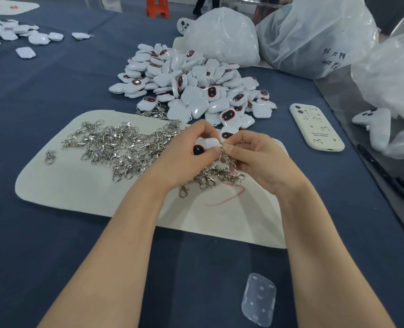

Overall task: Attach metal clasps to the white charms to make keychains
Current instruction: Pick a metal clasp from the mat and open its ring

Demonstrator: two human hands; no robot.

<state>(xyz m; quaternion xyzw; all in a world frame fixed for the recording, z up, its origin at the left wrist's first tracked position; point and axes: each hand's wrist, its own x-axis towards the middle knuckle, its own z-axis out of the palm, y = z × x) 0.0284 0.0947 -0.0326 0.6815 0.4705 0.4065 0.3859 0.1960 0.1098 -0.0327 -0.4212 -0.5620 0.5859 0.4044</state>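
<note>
1. Two bare hands meet above the far right part of the flat white felt mat (78,192), which lies on the dark blue tablecloth (54,102).
2. The left hand (184,152) has its fingers curled round a small white plastic charm with a black oval face (204,144), and holds it just above the mat.
3. The right hand (250,159) pinches a silver metal clasp (227,159) between thumb and forefinger at the right edge of this charm. I cannot tell if the two are already joined.
4. Many loose silver clasps (120,145) lie tangled on the far half of the mat.
5. One thin pink cord (229,197) lies on the mat, below the hands.
6. A big heap of white charms (191,84) lies just behind the mat, and cloudy plastic bags (222,36) stand further behind it.
7. A cream phone case with small drawings (315,127) lies to the right of the mat.
8. A clear plastic piece with rounded corners (259,299) lies in front of the mat.
</note>
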